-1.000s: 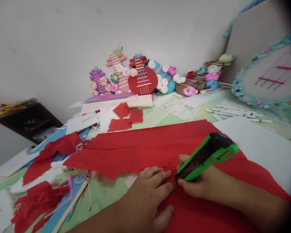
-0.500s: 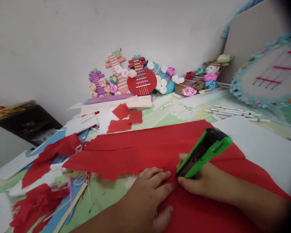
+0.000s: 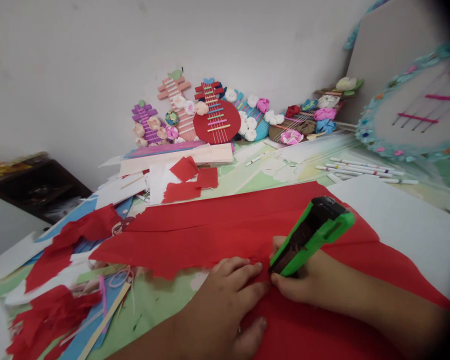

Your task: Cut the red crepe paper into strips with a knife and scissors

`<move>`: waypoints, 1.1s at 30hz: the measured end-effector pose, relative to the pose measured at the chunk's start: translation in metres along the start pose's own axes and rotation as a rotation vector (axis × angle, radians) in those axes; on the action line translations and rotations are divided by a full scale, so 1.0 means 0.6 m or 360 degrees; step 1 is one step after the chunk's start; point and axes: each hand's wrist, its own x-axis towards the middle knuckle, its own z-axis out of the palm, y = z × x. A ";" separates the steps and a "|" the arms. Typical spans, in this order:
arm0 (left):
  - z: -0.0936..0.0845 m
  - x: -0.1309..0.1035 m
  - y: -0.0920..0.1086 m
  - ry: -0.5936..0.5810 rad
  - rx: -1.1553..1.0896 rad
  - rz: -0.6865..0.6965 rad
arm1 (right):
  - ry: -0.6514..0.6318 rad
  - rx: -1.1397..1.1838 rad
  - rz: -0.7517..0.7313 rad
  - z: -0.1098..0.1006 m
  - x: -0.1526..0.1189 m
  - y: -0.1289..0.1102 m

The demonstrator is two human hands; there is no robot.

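Note:
A large red sheet (image 3: 225, 225), with a ragged left edge, spreads over the middle of the table. My left hand (image 3: 230, 295) lies on it, fingers apart and pressing down, holding nothing. Just to the right, my right hand (image 3: 303, 280) is closed around a green and black utility knife (image 3: 311, 237). The knife leans, its thick end up to the right and its lower end down at the red sheet near my left fingertips. Its tip is hidden by my fingers, so I cannot see the blade.
Torn red scraps (image 3: 52, 320), a wooden strip (image 3: 105, 320) and blue card lie at the left. White markers (image 3: 363, 170) and a white sheet (image 3: 401, 210) are at the right. Decorated lute-shaped crafts (image 3: 217, 122) lean on the back wall. A dark shelf (image 3: 41, 190) stands far left.
The view has shifted slightly. My right hand and the utility knife have moved a little toward the left and keep touching the same area of the red sheet. My left hand stays put.

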 end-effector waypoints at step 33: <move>-0.003 0.000 -0.001 -0.0091 0.0042 -0.0020 | 0.0309 -0.0397 -0.0095 0.007 -0.015 0.036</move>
